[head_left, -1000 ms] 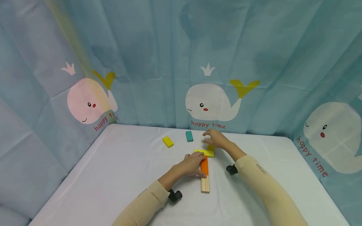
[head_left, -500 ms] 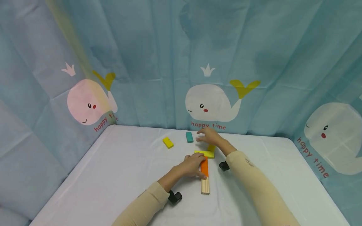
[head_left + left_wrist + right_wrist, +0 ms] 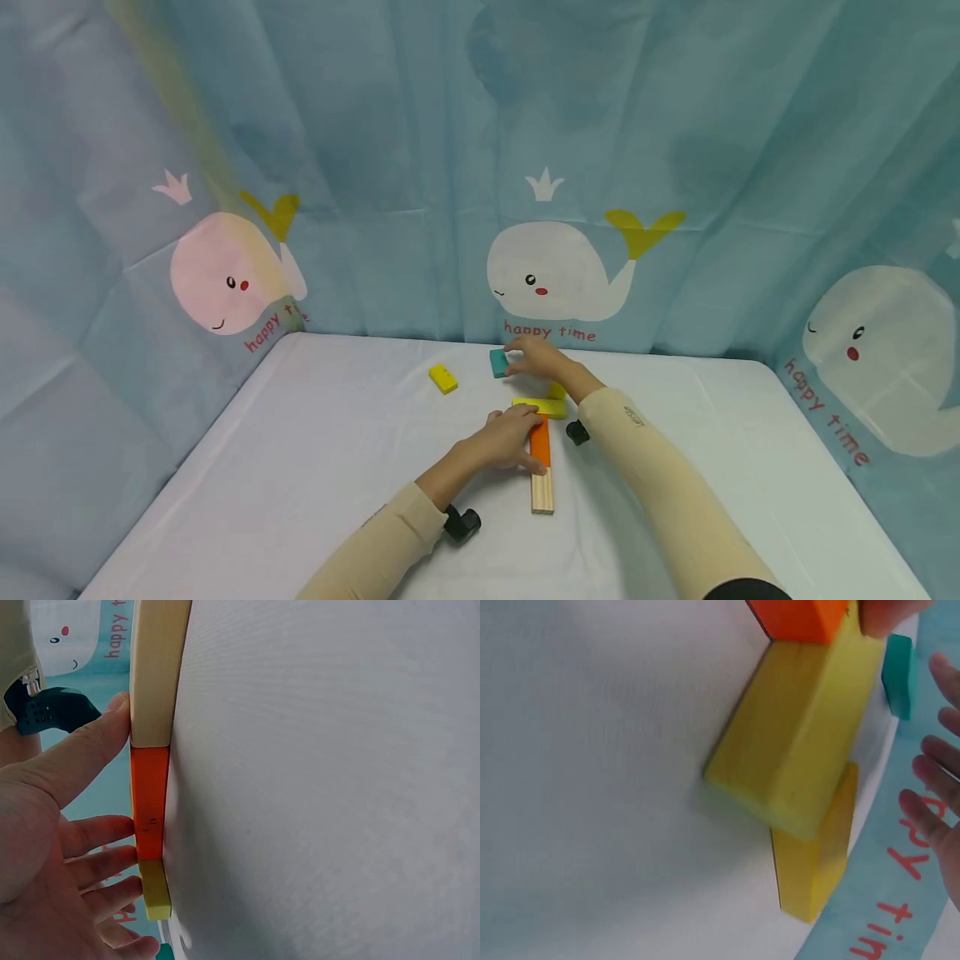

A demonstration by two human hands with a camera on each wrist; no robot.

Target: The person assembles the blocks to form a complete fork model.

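Observation:
A bare wood block (image 3: pixel 542 493) and an orange block (image 3: pixel 540 442) lie end to end, meeting a crosswise yellow block (image 3: pixel 552 408). My left hand (image 3: pixel 508 439) rests along this row. In the left wrist view, its thumb touches the wood block (image 3: pixel 157 675) and its straight fingers reach the orange block (image 3: pixel 150 802) and the yellow one (image 3: pixel 154 892). My right hand (image 3: pixel 540 357) hovers palm down, fingers spread and holding nothing, beside a teal block (image 3: pixel 497 364). Whether its fingertips touch that block, I cannot tell. A smaller yellow block (image 3: pixel 817 862) lies behind the crosswise one, partly hidden in the head view.
Another yellow block (image 3: pixel 443 378) lies left of the teal one. Everything is on a white-covered table (image 3: pixel 337 467). A blue curtain (image 3: pixel 390 250) printed with whales hangs along the table's back edge and sides.
My right hand has moved left, from above the smaller yellow block to the teal block. The left hand and the blocks have stayed in place.

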